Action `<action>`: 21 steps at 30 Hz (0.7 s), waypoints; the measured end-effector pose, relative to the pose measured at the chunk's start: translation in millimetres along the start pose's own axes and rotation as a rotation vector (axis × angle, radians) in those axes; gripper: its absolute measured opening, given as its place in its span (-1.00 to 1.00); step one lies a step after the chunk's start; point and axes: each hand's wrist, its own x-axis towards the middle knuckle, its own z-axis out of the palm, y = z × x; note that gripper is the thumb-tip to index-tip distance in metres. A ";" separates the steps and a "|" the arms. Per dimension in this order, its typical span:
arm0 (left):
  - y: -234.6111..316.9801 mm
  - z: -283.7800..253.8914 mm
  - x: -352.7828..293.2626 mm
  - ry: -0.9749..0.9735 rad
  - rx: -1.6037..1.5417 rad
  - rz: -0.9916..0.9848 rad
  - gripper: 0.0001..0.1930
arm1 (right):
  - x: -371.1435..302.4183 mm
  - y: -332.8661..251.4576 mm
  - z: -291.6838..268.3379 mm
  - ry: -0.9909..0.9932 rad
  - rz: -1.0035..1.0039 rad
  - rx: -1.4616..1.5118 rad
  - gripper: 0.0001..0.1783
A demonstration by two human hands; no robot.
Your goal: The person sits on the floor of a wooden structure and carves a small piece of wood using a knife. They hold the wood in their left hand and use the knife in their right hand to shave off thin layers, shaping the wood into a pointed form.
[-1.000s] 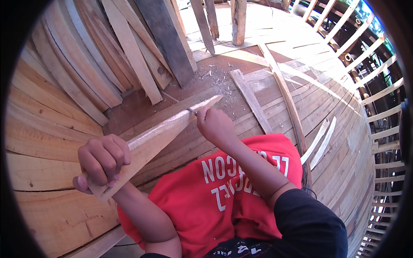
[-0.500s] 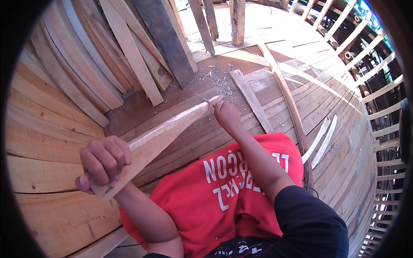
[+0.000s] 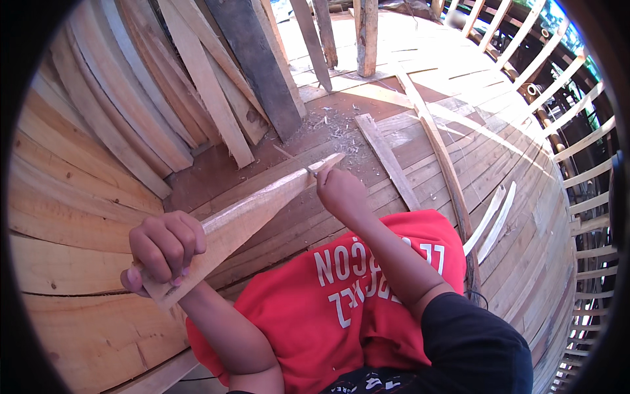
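Note:
A pale, tapered piece of wood (image 3: 252,203) slants from lower left up to a narrow tip near the middle. My left hand (image 3: 165,248) is wrapped around its wide lower end. Closed near the tip, my right hand (image 3: 344,197) grips a thin-bladed knife (image 3: 310,170), whose handle is mostly hidden in the fist. The blade crosses the upper edge of the wood just short of the tip. That upper edge looks bright and freshly cut. A red cloth with white lettering (image 3: 275,295) lies beneath both forearms.
Wood shavings (image 3: 338,131) litter the plank floor (image 3: 512,289) beyond the tip. A short board (image 3: 388,161) and a long curved strip (image 3: 433,138) lie to the right. Curved planks (image 3: 118,92) line the left side; a dark post (image 3: 252,65) stands behind. Slatted ribs (image 3: 590,203) edge the right.
My right hand and the knife have slid a short way down the wood, away from the tip and toward my left hand. The left hand keeps its hold. The whole view has shifted slightly.

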 end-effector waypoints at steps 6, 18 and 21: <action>-7.3 2.2 5.6 -0.028 -0.026 0.001 -0.47 | 18.4 45.5 24.8 0.059 0.116 0.018 -0.38; -6.2 5.4 7.0 -0.022 -0.040 0.000 -0.46 | 46.4 111.2 29.4 0.013 0.181 -0.088 -0.39; -1.1 2.9 8.2 -0.050 -0.018 -0.007 -0.46 | 29.9 53.2 12.4 -0.057 0.086 -0.029 -0.38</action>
